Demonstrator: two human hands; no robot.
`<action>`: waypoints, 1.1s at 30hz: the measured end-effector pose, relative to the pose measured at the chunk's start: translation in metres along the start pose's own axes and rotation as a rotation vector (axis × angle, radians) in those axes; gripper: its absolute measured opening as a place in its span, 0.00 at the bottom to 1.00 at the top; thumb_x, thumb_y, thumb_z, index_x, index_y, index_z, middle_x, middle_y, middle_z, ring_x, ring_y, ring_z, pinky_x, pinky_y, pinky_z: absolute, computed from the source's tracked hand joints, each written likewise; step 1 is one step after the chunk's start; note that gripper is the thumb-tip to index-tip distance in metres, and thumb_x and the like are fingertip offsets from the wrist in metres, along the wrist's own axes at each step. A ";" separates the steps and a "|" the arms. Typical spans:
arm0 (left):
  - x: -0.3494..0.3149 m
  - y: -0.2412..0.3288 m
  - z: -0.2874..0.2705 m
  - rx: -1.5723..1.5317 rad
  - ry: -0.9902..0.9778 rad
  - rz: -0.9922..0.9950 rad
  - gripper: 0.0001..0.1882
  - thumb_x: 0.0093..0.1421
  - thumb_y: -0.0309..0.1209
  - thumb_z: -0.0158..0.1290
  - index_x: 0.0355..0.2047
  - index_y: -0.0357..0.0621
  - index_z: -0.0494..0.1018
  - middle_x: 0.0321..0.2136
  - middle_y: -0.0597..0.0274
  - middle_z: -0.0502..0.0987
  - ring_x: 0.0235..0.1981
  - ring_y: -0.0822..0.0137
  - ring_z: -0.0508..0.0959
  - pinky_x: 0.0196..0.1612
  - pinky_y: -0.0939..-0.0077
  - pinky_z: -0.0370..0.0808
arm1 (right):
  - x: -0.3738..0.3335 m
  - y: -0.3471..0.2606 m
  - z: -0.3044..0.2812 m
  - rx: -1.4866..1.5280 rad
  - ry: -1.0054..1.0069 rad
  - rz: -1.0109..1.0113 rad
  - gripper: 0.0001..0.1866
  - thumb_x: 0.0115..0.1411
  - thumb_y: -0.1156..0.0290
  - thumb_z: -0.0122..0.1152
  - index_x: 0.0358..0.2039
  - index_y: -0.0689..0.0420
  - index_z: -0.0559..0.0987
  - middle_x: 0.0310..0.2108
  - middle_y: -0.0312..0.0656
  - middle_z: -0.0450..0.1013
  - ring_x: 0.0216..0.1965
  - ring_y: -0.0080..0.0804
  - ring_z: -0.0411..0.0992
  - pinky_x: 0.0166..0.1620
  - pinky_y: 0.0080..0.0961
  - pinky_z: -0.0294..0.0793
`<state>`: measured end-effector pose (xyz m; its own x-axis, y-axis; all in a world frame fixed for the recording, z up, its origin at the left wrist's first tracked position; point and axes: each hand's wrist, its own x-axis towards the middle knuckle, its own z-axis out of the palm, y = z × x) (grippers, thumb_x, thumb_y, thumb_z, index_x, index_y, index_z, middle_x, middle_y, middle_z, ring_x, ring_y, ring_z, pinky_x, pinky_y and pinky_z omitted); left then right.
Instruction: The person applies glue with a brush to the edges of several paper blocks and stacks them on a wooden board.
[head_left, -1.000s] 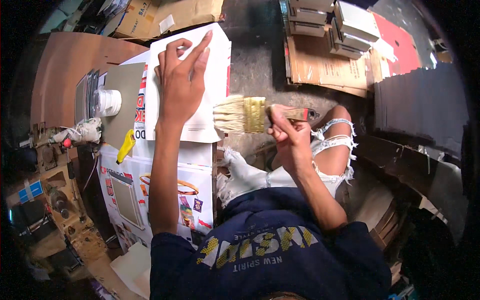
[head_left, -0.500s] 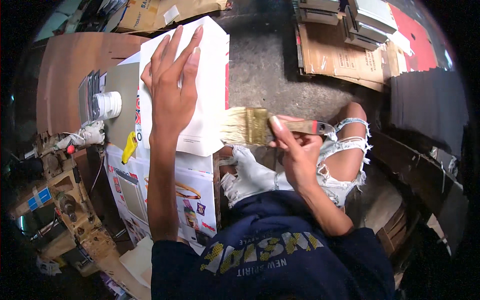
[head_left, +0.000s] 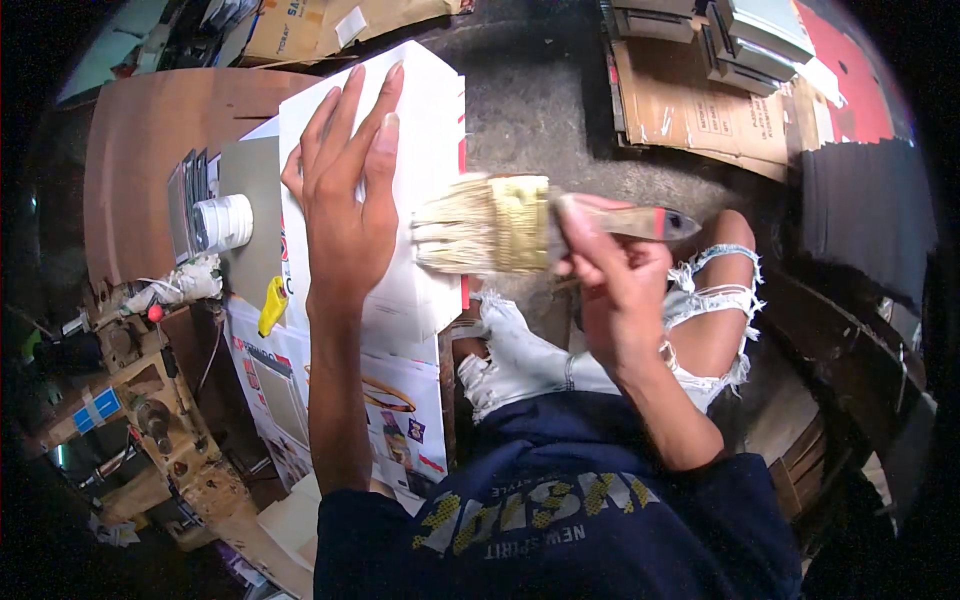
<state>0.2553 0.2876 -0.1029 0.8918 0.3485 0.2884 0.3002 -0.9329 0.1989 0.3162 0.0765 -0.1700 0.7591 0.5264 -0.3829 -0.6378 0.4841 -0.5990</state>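
My left hand [head_left: 350, 205] lies with stretched fingers on a thick white block of paper [head_left: 428, 130], pressing on its top face. In my right hand [head_left: 612, 265] is a wide, flat paintbrush [head_left: 520, 224], its handle pinched between thumb and fingers. The pale bristles point left and lie over the block's right side; whether they touch it cannot be made out. Under the block are printed sheets [head_left: 340, 350] on a low work surface. Beside my left wrist lies a yellow-handled tool [head_left: 272, 305].
A white round tub [head_left: 224, 222] and dark upright boards [head_left: 186, 205] stand left of the block. A wooden-framed machine [head_left: 150, 420] is at the lower left. Grey stacked blocks [head_left: 755, 40] sit on cardboard [head_left: 700, 105] at far right, above a dark stack [head_left: 868, 200].
The paintbrush has moved farther away from my body and a little left, so its bristles now overlap the paper block more. My left hand keeps its place on the block.
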 end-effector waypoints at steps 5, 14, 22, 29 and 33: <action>0.001 0.007 -0.003 0.031 -0.027 -0.021 0.21 0.72 0.39 0.39 0.63 0.62 0.70 0.65 0.59 0.66 0.67 0.57 0.60 0.67 0.51 0.43 | 0.015 0.009 -0.013 -0.128 0.066 -0.026 0.13 0.58 0.73 0.69 0.42 0.66 0.79 0.35 0.43 0.79 0.30 0.21 0.76 0.31 0.20 0.78; 0.002 0.005 -0.002 0.008 -0.048 -0.019 0.22 0.72 0.38 0.38 0.64 0.58 0.68 0.65 0.58 0.66 0.67 0.56 0.59 0.67 0.51 0.42 | 0.032 0.006 0.009 -0.125 0.128 0.012 0.13 0.59 0.74 0.67 0.41 0.69 0.80 0.22 0.31 0.72 0.20 0.13 0.63 0.28 0.17 0.70; 0.003 0.009 -0.004 0.037 -0.068 -0.042 0.23 0.71 0.37 0.36 0.64 0.56 0.68 0.65 0.57 0.65 0.68 0.54 0.58 0.68 0.49 0.40 | 0.043 0.007 0.020 -0.095 0.102 0.069 0.12 0.56 0.75 0.70 0.39 0.67 0.80 0.27 0.37 0.77 0.21 0.13 0.65 0.28 0.18 0.71; 0.006 0.012 -0.004 0.012 -0.092 -0.048 0.23 0.71 0.37 0.36 0.64 0.54 0.67 0.66 0.57 0.65 0.69 0.55 0.56 0.68 0.47 0.39 | 0.073 -0.013 0.034 -0.074 0.059 -0.216 0.13 0.56 0.68 0.72 0.35 0.65 0.82 0.27 0.37 0.78 0.23 0.19 0.73 0.27 0.18 0.73; 0.002 0.010 -0.005 0.056 -0.105 -0.064 0.24 0.72 0.38 0.36 0.65 0.53 0.66 0.66 0.56 0.64 0.69 0.55 0.56 0.68 0.47 0.39 | 0.089 -0.008 0.019 -0.205 0.060 -0.176 0.12 0.56 0.68 0.72 0.33 0.65 0.82 0.26 0.39 0.78 0.23 0.20 0.73 0.27 0.18 0.73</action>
<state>0.2586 0.2792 -0.0955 0.8998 0.3989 0.1769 0.3737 -0.9137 0.1599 0.3865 0.1328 -0.1853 0.8662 0.4012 -0.2978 -0.4606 0.4100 -0.7873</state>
